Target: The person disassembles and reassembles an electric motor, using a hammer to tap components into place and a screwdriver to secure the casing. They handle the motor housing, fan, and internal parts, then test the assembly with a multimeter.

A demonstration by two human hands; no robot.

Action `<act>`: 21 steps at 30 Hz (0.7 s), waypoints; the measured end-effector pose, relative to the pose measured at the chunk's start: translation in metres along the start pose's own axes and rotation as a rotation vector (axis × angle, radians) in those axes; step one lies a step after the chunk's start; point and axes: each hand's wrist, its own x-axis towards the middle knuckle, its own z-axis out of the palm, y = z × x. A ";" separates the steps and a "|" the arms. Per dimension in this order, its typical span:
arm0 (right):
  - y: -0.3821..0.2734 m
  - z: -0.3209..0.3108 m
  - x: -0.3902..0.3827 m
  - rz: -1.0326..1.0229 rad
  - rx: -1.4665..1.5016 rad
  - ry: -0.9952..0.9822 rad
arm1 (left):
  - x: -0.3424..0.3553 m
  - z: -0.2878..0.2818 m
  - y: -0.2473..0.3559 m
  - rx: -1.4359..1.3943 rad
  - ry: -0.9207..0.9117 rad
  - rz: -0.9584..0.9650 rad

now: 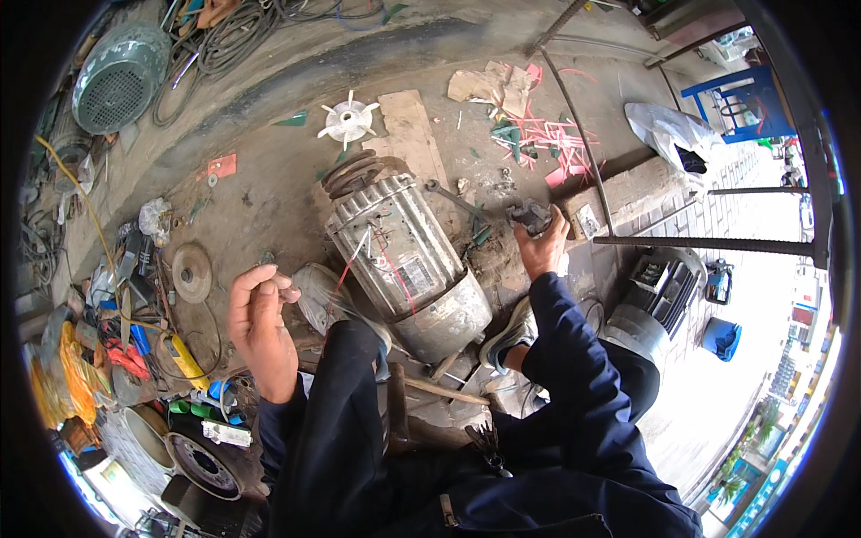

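Observation:
My right hand (pixel 543 247) grips a small dark grey box-like piece (pixel 529 216) just above the floor, right of an electric motor. That piece has a rough outline, and its exact kind is unclear. Between my feet the silvery, worn motor (pixel 395 251) lies tilted, with ribbed sides. Thin red and white wires (pixel 377 242) come out of an opening on its top. My left hand (pixel 263 332) is raised left of the motor, above my knee, fingers curled in toward the thumb. Whatever it may pinch is too small to make out. A wrench (pixel 451 197) rests beyond the motor.
A white fan wheel (pixel 348 120) and cardboard (pixel 408 134) lie beyond the motor. Pink and white scraps (pixel 556 139) litter the floor near a wooden beam (pixel 632 193). Another motor (pixel 655 300) stands at right, a green one (pixel 121 79) far left. Tools and a yellow-handled tool (pixel 186 360) crowd the left.

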 end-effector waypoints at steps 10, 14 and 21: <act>0.013 0.008 -0.033 0.157 -0.102 -0.098 | -0.002 0.005 -0.004 -0.008 -0.011 -0.012; 0.016 0.007 -0.028 0.173 -0.143 -0.106 | -0.002 0.007 -0.002 -0.007 -0.009 -0.025; 0.016 0.001 -0.030 0.225 -0.198 -0.063 | -0.001 0.007 -0.003 -0.017 -0.001 -0.027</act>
